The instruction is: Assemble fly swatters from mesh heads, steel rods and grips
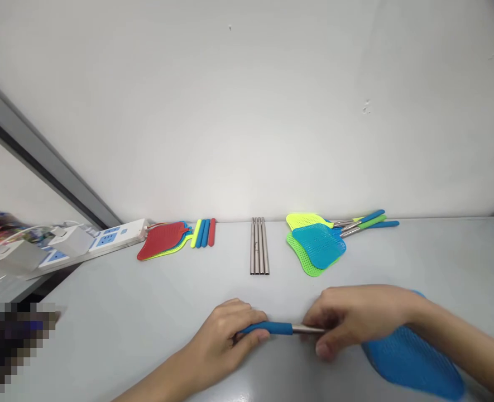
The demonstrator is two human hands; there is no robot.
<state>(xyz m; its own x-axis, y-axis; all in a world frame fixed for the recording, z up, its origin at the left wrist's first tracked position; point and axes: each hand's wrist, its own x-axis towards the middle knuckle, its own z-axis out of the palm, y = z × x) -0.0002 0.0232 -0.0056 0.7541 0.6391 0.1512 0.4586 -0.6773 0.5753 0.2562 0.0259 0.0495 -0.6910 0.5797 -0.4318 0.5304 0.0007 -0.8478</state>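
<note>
Left hand: we curl our left hand closed around the blue grip of a fly swatter.
Right hand: our right hand pinches the steel shaft just beyond that grip, its fingers closed on the metal.
Swatter: nearer us than the steel tubes, its blue mesh head on the worktop beneath our right wrist.
Left of the tubes: coloured grips, then red swatter heads, then a white power strip.
Right of the tubes: a pile of green and blue swatters.
</note>
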